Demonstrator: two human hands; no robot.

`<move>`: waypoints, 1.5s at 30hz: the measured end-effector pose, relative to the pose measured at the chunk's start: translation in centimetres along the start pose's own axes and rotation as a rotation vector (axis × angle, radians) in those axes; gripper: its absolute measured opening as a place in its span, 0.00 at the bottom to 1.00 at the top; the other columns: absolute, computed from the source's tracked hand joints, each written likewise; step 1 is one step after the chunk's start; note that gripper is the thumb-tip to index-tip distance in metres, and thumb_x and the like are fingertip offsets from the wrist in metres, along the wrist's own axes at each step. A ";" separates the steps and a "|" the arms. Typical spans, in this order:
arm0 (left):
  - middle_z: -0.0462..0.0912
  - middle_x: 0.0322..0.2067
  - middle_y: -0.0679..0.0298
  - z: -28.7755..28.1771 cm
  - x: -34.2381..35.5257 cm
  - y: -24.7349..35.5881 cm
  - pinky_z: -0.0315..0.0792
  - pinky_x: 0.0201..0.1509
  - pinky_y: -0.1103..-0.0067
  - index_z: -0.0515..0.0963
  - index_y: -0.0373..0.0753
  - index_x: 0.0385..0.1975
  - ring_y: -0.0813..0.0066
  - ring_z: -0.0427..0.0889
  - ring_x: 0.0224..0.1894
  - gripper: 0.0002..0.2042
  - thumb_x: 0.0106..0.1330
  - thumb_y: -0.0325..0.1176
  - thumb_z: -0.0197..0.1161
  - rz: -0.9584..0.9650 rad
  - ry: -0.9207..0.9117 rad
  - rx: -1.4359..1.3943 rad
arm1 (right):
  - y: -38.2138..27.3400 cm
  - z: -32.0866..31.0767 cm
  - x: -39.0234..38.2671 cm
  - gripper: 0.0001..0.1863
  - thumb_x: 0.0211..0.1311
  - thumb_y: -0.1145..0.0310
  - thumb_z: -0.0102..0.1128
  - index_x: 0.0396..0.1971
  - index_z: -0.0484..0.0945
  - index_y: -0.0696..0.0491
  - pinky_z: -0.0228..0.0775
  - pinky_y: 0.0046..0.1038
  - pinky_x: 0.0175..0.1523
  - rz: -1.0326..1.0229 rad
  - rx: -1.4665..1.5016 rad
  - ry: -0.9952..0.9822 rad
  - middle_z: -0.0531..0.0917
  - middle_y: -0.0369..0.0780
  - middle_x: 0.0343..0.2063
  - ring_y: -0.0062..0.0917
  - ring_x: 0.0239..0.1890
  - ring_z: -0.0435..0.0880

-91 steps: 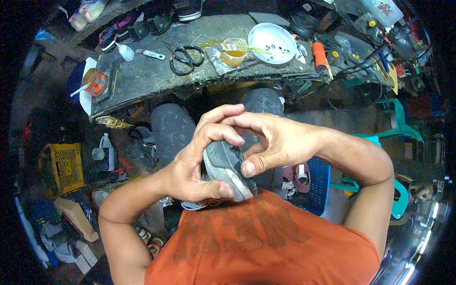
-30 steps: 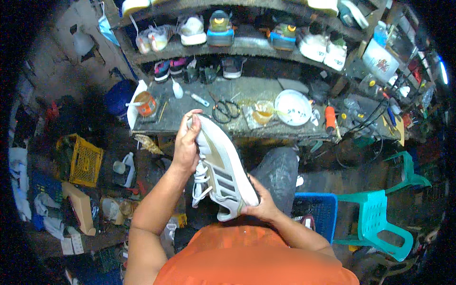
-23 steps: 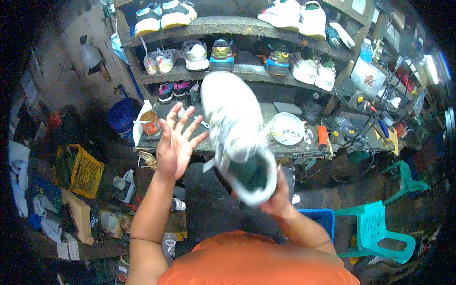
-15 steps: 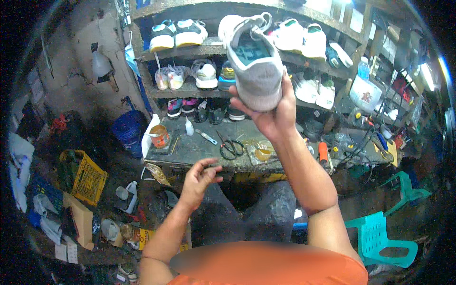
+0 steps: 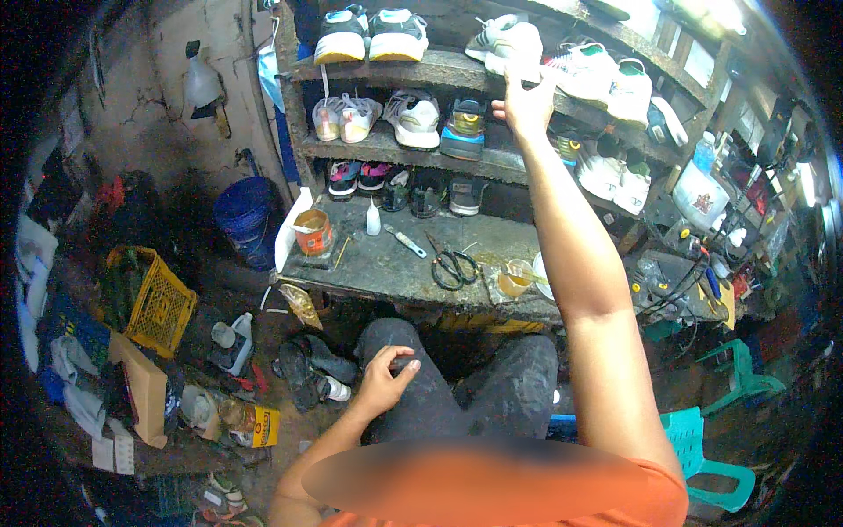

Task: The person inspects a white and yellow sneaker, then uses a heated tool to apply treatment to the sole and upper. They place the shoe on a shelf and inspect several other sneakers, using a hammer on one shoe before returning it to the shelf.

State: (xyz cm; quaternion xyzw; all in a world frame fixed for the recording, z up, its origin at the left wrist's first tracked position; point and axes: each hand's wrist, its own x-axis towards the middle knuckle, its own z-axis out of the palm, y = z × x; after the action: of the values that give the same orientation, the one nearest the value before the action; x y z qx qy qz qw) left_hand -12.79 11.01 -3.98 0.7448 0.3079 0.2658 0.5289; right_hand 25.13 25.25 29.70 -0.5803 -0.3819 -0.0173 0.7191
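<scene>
My right hand (image 5: 529, 107) is stretched up to the top shelf, its fingers closed on the near end of a pale grey-white sneaker (image 5: 507, 42). The shoe lies at shelf level, partly covered by the fingertips. Beside it on the right stand more white sneakers (image 5: 587, 70); a dark-and-white pair (image 5: 371, 35) stands farther left. Low over my thigh, my left hand (image 5: 386, 382) is curled, with a small dark thing between thumb and fingers that I cannot make out.
Below the shelves, the worktop (image 5: 369, 272) holds an orange-labelled can (image 5: 313, 232), a white bottle (image 5: 373, 218), scissors (image 5: 454, 269) and a glue tub (image 5: 514, 279). A yellow crate (image 5: 162, 303) lies left; a green plastic chair (image 5: 689, 448) stands right.
My right hand has carried the sneaker from in front of the shelves up to the top shelf. My left hand has dropped toward my thigh. The view has shifted.
</scene>
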 end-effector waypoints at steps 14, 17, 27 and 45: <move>0.47 0.80 0.48 3.5 1.6 -4.3 0.34 0.80 0.44 0.72 0.48 0.71 0.41 0.38 0.81 0.34 0.68 0.57 0.63 0.023 -0.146 0.789 | 3.5 12.8 -4.8 0.26 0.69 0.53 0.65 0.56 0.74 0.58 0.75 0.28 0.27 -0.215 -0.031 -0.122 0.85 0.44 0.33 0.26 0.23 0.83; 0.48 0.79 0.48 3.7 1.7 -4.2 0.35 0.80 0.43 0.72 0.49 0.71 0.40 0.40 0.81 0.33 0.68 0.57 0.63 0.028 -0.127 0.791 | 3.0 16.6 -3.6 0.45 0.61 0.49 0.72 0.69 0.60 0.59 0.77 0.27 0.22 -0.099 -0.094 -0.067 0.85 0.47 0.36 0.27 0.21 0.84; 0.53 0.78 0.48 3.2 2.0 -5.1 0.37 0.80 0.45 0.76 0.47 0.67 0.41 0.43 0.81 0.31 0.66 0.55 0.65 0.051 -0.075 0.779 | 0.6 15.2 -3.8 0.34 0.58 0.52 0.77 0.58 0.76 0.56 0.82 0.29 0.30 -0.029 0.084 -0.177 0.88 0.44 0.34 0.27 0.31 0.88; 0.62 0.75 0.52 4.9 2.2 -4.3 0.42 0.80 0.48 0.84 0.44 0.57 0.44 0.51 0.80 0.23 0.64 0.45 0.69 0.089 -0.041 0.720 | 14.7 -27.3 -19.7 0.21 0.62 0.58 0.71 0.54 0.85 0.47 0.67 0.42 0.66 -0.304 -0.782 -0.735 0.84 0.41 0.52 0.40 0.58 0.78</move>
State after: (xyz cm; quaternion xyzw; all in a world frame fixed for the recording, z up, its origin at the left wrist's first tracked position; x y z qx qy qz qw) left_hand -8.56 10.62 -9.37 0.9013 0.3383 0.1480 0.2265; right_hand 32.51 -1.33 5.45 -0.7102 -0.6522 -0.0575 0.2589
